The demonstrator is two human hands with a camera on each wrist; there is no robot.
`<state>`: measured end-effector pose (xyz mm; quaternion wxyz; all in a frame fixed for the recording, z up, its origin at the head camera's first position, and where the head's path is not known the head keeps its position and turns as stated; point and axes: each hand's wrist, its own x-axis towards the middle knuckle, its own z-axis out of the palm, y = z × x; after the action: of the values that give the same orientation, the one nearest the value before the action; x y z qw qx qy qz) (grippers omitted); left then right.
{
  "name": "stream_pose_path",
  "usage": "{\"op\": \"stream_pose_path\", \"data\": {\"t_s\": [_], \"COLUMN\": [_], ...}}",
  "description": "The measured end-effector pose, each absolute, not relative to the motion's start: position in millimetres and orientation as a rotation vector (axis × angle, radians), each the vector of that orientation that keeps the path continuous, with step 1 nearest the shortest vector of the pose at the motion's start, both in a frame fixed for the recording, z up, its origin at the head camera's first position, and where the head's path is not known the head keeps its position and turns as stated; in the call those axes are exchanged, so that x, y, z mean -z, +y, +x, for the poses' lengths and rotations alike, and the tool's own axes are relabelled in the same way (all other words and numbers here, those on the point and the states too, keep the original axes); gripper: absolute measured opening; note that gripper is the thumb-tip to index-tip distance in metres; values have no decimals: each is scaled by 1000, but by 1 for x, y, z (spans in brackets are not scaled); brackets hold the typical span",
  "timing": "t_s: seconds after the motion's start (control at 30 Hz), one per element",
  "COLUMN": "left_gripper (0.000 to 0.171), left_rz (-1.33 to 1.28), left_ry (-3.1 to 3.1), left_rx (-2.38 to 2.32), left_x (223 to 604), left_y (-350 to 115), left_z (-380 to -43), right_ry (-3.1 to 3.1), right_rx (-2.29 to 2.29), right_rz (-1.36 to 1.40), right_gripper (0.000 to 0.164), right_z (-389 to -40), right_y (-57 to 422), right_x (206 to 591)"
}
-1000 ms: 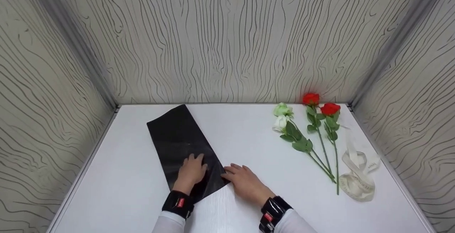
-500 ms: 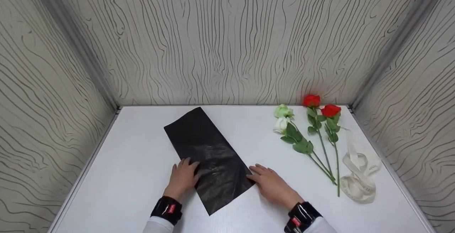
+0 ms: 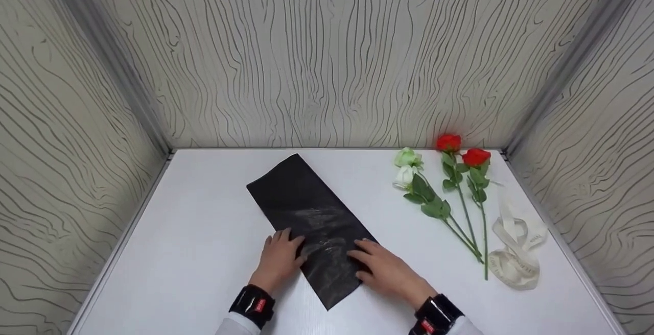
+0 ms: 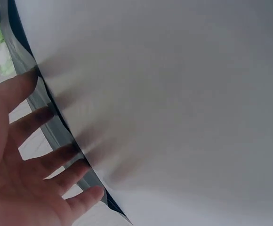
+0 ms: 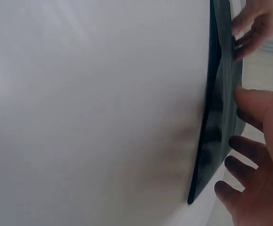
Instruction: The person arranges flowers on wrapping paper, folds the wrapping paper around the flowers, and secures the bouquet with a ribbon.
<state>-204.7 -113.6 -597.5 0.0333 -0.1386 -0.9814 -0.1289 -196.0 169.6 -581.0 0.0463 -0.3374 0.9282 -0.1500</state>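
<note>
A folded black sheet (image 3: 311, 205), seemingly wrapping paper or film, lies slanted on the white table with shiny creases in its near half. My left hand (image 3: 277, 259) touches its left edge, fingertips on the sheet; in the left wrist view, the spread fingers of that hand (image 4: 37, 160) reach to the sheet's edge (image 4: 56, 126). Across from it, my right hand (image 3: 389, 268) rests its fingertips over the near right edge. Seen from the right wrist, the fingers of this hand (image 5: 261, 155) are spread beside the sheet (image 5: 224, 99), which shows a gap between its layers.
On the right of the table (image 3: 204, 253) lie two red roses (image 3: 476, 157), a white rose (image 3: 405, 176) and a pale green rose (image 3: 407, 157), stems toward me. A cream ribbon (image 3: 513, 268) lies loosely looped by the right edge. Patterned panels (image 3: 327, 59) enclose the back and sides.
The black sheet has shifted right and been flattened. My left hand has gone from its middle to its left edge. My right hand has moved right and now lies over the right edge.
</note>
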Motion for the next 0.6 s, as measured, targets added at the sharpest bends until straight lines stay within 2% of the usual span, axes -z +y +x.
{"op": "stream_pose_path", "data": {"t_s": [0.3, 0.6], "left_gripper": [47, 48], "left_rz": [-360, -392], "left_ry": [-3000, -3015], "left_rx": [362, 357], "left_x": [597, 593], "left_y": [-107, -111], "left_z": [-205, -205], "right_ry": [2792, 2802], "right_rx": [307, 258], "right_rz": [-1091, -1038], "right_gripper": [67, 70], "right_z": [-182, -179], "right_y": [140, 134], "right_x": [594, 598]}}
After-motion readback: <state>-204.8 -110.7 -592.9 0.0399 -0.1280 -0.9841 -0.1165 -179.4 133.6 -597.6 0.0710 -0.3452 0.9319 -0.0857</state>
